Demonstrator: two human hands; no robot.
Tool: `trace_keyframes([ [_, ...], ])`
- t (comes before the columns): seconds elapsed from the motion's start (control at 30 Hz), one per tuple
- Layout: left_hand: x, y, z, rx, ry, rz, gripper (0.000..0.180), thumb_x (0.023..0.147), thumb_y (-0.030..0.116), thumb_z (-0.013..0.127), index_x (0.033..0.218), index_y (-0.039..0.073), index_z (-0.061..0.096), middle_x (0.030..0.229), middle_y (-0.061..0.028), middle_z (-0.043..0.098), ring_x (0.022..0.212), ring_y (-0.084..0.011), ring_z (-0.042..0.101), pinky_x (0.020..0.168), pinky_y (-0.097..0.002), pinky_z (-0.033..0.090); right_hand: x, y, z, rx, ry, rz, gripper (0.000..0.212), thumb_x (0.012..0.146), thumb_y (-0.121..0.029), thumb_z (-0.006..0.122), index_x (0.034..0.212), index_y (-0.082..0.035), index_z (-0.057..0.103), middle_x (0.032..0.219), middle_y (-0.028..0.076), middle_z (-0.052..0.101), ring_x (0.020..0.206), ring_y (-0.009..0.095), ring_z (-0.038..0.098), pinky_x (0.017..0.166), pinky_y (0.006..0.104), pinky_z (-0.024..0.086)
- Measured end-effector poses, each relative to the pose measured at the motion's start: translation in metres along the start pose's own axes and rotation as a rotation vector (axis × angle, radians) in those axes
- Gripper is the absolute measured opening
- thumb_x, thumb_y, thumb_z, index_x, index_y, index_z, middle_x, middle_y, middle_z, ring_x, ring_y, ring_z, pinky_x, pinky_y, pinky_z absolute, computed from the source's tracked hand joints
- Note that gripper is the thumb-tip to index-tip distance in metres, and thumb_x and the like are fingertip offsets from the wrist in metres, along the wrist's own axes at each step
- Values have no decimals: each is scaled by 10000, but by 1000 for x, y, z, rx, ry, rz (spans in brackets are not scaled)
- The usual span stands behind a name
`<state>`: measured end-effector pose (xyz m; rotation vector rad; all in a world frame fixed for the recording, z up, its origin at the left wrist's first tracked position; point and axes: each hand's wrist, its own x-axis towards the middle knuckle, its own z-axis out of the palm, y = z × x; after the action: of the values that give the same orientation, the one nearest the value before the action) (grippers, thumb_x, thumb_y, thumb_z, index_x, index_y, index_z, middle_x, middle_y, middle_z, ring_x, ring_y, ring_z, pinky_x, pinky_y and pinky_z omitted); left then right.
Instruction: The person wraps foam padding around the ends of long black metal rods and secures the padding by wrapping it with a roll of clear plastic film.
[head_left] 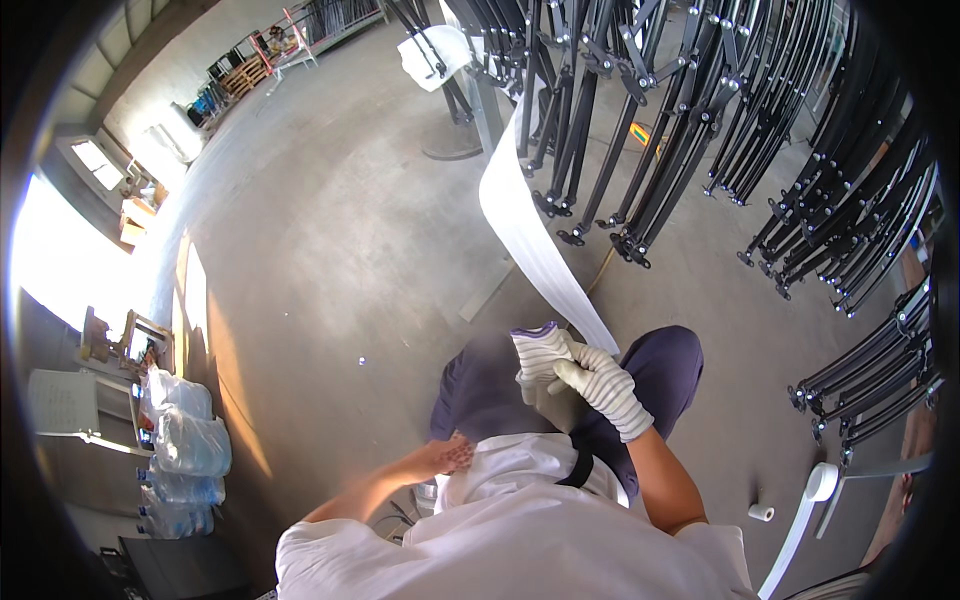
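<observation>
A white-and-grey striped knit work glove covers my right hand (607, 392), which is closed in front of my lap. Gripped in it is a loose work glove (542, 352) of the same striped kind with a purple-edged cuff. My left hand (456, 455) is bare and rests at my left hip by the hem of my white shirt (520, 470); its fingers are mostly hidden. Beyond my knees a wide white strip (535, 235) runs down from the hanging frames and ends near my right knee.
Bundles of black folding metal frames (640, 130) hang ahead and to the right. A small white roll (762, 512) lies on the floor at right, near a larger white roll (822, 482) with its band trailing. Plastic-wrapped water bottles (190, 440) and a white chair (65, 405) stand at left.
</observation>
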<state>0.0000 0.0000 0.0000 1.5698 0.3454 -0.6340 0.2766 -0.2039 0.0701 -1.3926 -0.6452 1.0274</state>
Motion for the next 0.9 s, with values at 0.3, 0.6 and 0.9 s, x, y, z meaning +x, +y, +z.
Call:
trace_keyframes([
  [0.3, 47, 103, -20, 996, 54, -111, 238, 798, 215, 524, 983, 64, 526, 1036, -131, 543, 905, -330, 544, 757, -386, 433, -12, -37, 2, -103, 160, -51, 253, 831, -134, 535, 1052, -13, 550, 716, 40, 590, 600, 80, 535, 585, 236, 449],
  [0.6, 75, 204, 12, 627, 922, 695, 331, 657, 126, 718, 896, 31, 510, 765, -116, 542, 693, -272, 546, 625, -328, 453, 18, -4, 14, -550, 205, -209, 177, 787, -152, 540, 931, -61, 588, 1079, 194, 543, 825, 299, 592, 717, 323, 458],
  [0.9, 63, 150, -1, 525, 968, 632, 322, 705, 174, 682, 600, 8, 428, 613, -90, 474, 525, -175, 457, 493, -303, 365, 50, 65, 54, -295, 277, -175, 403, 766, -62, 586, 1141, 41, 481, 1030, 167, 584, 890, 162, 569, 775, 262, 444],
])
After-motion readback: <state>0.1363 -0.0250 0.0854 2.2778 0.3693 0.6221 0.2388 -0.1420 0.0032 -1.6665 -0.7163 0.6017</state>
